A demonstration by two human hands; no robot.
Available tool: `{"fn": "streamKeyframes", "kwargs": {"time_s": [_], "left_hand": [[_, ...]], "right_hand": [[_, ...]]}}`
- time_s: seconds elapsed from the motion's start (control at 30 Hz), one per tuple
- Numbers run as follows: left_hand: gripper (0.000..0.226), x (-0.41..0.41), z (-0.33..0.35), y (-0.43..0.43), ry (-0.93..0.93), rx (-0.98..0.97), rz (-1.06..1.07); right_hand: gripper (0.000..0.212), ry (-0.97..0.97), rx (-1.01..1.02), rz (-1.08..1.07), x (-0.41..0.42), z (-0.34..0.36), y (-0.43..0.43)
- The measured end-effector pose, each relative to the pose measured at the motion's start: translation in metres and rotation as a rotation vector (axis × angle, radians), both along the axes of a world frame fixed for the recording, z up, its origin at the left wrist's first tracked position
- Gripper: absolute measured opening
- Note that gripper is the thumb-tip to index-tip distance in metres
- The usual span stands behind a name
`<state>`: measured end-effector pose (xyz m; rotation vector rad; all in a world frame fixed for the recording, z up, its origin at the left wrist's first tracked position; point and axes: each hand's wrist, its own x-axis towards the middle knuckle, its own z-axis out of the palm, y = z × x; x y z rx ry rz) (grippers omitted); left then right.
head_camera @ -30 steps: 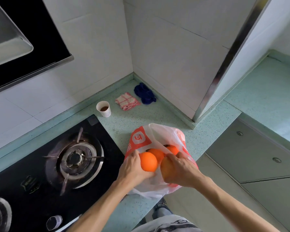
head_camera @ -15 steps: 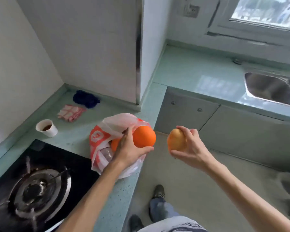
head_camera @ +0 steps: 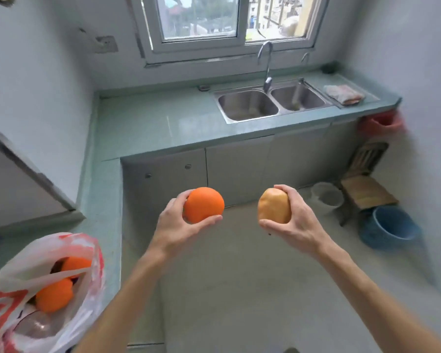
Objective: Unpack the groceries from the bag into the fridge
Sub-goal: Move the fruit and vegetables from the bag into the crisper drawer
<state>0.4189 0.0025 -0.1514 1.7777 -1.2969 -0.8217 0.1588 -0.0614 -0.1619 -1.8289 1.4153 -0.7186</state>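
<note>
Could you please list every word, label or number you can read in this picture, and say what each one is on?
No text can be read.
The white-on-red print on the plastic bag is too blurred and crumpled to read.

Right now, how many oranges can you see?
3. The held orange is in the left hand; the upper orange and lower orange lie in the bag. More may hide deeper inside.

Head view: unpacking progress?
Done: nothing visibly stored; no fridge in view. In hand: left hand holds an orange, right hand a yellowish fruit, both out of the bag. Left: at least two oranges and a clear item lie inside it.
</note>
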Motion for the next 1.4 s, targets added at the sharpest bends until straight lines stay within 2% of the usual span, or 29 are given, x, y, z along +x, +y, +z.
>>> {"fn": "streamKeyframes", "kwargs": {"time_s": [0.1,0.17,0.4,0.7,0.97,1.13,1.2,1.33,1.4], "left_hand": [[0.106,-0.065,0.009,-0.035,0.089,-0.031,-0.025],[0.109,-0.124,0.013,-0.061,0.126,-0.051,-0.060],[0.064,-0.306,0.033,-0.125,0.130,-0.084,-0.313],[0.060,-0.499,0.034,-0.180,0.042,-0.065,-0.701],[0.058,-0.660,0.025,-0.228,0.070,-0.084,-1.114],[0.056,-0.761,0.034,-0.248,0.131,-0.045,-1.401],[0.062,-0.802,0.039,-0.244,0.159,0.007,-1.516],[0.069,-0.871,0.046,-0.211,0.182,0.081,-1.753],[0.071,-0.895,0.048,-0.188,0.214,0.131,-1.858]], "right_hand": [[0.080,0.010,-0.022,-0.097,-0.067,0.003,-0.007],[0.080,0.012,-0.009,-0.161,-0.128,0.007,-0.013],[0.092,-0.074,-0.030,-0.485,-0.317,0.029,-0.029],[0.084,-0.090,-0.077,-0.875,-0.491,0.024,0.000],[0.085,-0.054,-0.065,-1.240,-0.589,0.012,0.036],[0.089,-0.045,-0.139,-1.482,-0.620,0.038,0.058],[0.090,-0.026,-0.159,-1.593,-0.629,0.051,0.070],[0.076,-0.019,-0.165,-1.821,-0.638,0.064,0.097],[0.074,-0.035,-0.140,-1.863,-0.639,0.066,0.113]]}}
